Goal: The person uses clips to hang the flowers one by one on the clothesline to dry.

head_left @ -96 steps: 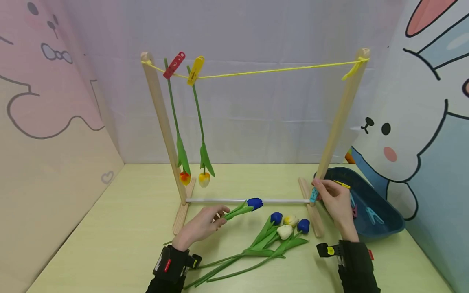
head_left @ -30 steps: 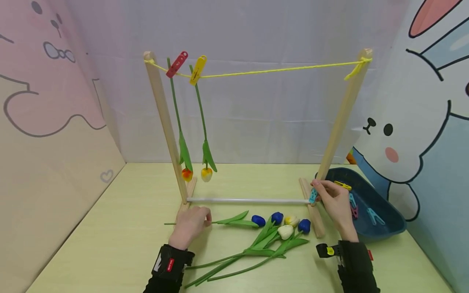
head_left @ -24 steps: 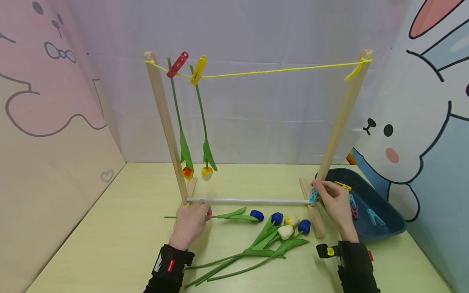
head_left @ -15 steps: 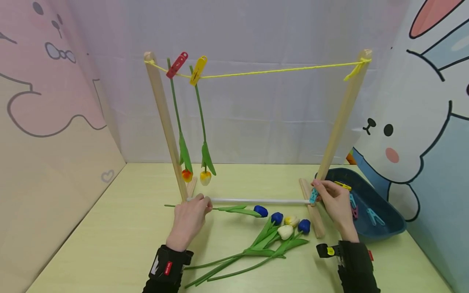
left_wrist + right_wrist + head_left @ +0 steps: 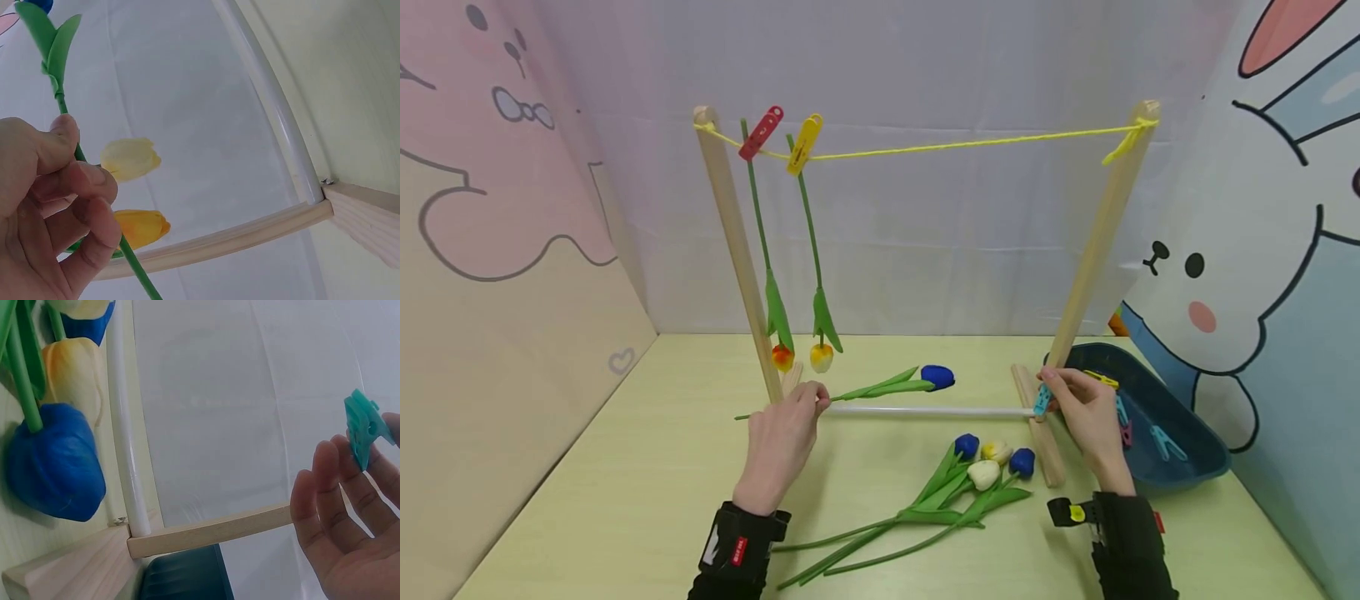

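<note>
Here, left hand (image 5: 781, 446): pinches blue tulip (image 5: 901, 387) in fingers above white rod (image 5: 925, 412).
Right hand (image 5: 1088, 417): pinches blue clothespin (image 5: 1042, 400) near white rod's right end.

From farther back, the head view is looking forward and down at the wooden frame (image 5: 734, 242). Both wrist views, turned sideways, are facing the left hand (image 5: 781, 446) and right hand (image 5: 1086, 417) closely; all are sharing the white rod (image 5: 925, 412).

Left hand (image 5: 781, 443) in a curled grip — right hand (image 5: 1088, 419), well apart, in a pinch.
</note>
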Demonstrator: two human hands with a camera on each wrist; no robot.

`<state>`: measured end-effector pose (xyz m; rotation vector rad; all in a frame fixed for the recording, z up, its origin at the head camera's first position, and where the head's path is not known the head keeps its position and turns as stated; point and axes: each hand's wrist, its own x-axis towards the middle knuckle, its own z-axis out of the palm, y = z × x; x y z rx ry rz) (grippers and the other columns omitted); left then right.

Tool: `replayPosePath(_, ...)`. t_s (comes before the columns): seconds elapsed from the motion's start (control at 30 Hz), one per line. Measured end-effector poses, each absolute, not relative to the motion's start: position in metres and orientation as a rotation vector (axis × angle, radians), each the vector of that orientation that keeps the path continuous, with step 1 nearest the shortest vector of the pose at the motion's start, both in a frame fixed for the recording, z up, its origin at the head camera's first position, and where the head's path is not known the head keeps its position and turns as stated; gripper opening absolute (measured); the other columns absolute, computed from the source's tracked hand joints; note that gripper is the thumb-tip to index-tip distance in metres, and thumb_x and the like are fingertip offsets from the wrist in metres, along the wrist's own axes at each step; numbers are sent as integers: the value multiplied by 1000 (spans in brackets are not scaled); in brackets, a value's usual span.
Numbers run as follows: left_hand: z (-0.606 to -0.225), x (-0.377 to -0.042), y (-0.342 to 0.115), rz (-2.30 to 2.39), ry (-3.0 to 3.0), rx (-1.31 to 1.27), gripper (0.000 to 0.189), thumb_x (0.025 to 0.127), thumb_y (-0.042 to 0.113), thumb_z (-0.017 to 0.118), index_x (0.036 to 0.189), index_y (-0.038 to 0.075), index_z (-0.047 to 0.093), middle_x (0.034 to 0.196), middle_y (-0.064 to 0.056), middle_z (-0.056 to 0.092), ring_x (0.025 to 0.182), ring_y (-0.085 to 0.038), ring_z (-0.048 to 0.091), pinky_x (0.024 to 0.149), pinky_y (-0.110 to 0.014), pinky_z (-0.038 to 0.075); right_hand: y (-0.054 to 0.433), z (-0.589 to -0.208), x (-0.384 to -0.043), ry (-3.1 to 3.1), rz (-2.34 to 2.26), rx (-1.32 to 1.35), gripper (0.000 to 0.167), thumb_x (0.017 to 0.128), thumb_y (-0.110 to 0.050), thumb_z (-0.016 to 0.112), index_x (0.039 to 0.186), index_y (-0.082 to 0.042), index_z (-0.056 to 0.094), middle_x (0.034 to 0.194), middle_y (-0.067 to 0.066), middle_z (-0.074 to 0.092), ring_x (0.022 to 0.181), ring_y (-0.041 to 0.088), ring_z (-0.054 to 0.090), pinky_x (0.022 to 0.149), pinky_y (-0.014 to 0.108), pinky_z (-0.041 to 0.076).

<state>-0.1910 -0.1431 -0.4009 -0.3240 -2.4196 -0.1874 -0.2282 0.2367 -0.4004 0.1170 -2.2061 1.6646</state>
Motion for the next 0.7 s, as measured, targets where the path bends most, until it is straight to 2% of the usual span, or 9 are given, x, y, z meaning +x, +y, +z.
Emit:
replayPosePath(0.1,-398,-192,-145,-211,-2424,-289,18,96,30,64,92,12,62,59,3,45,39,-13,27,40,-22,13,237,-401,-228,-2207,1664,115,29,102,-17,61,106,11,69,69,-20,65,62,9,61,61,16,51)
replayPosePath(0.23,-394,-192,-145,-210,-2369,-263,39,104,42,40,96,11,61,51,5,33,38,-11,19,41,-23,9,237,-401,-228,-2210,1668,115,29,102,-17,61,107,11,68,70,-20,64,62,6,60,61,16,50)
replayPosePath(0.3,-392,-192,-145,-212,-2310,-257,47,105,44,30,96,11,61,48,4,31,38,-9,16,42,-22,7,237,-401,-228,-2211,1670,114,29,102,-17,61,106,10,69,70,-20,64,62,4,59,61,16,50)
replayPosePath(0.33,-392,-192,-145,-218,-2275,-255,49,106,45,28,96,11,61,47,3,35,38,-8,16,42,-22,7,237,-401,-228,-2211,1670,115,27,102,-17,61,106,9,69,70,-20,64,62,4,59,61,16,50)
replayPosePath(0.43,-391,-193,-146,-285,-2168,-252,46,106,43,33,95,10,63,51,1,57,35,-8,20,42,-18,9,237,-401,-227,-2210,1675,118,26,101,-15,61,106,8,70,71,-20,64,62,4,59,62,15,50)
replayPosePath(0.53,-391,-195,-146,-404,-2059,-277,40,104,39,43,94,8,66,62,-2,70,35,-10,38,41,-15,13,237,-401,-227,-2201,1685,121,25,101,-13,61,106,9,70,71,-20,65,63,6,60,62,15,50)
replayPosePath(0.63,-390,-195,-147,-519,-1962,-329,35,101,34,53,94,4,69,66,-8,72,43,-14,58,38,-17,23,237,-401,-227,-2195,1688,131,25,101,-12,61,107,10,69,70,-19,66,62,6,60,61,16,50)
replayPosePath(0.7,-389,-195,-147,-583,-1915,-363,33,99,30,57,95,0,70,70,-11,74,51,-19,66,39,-20,32,237,-401,-227,-2194,1683,144,25,101,-13,61,106,10,69,69,-19,66,61,6,60,61,16,50)
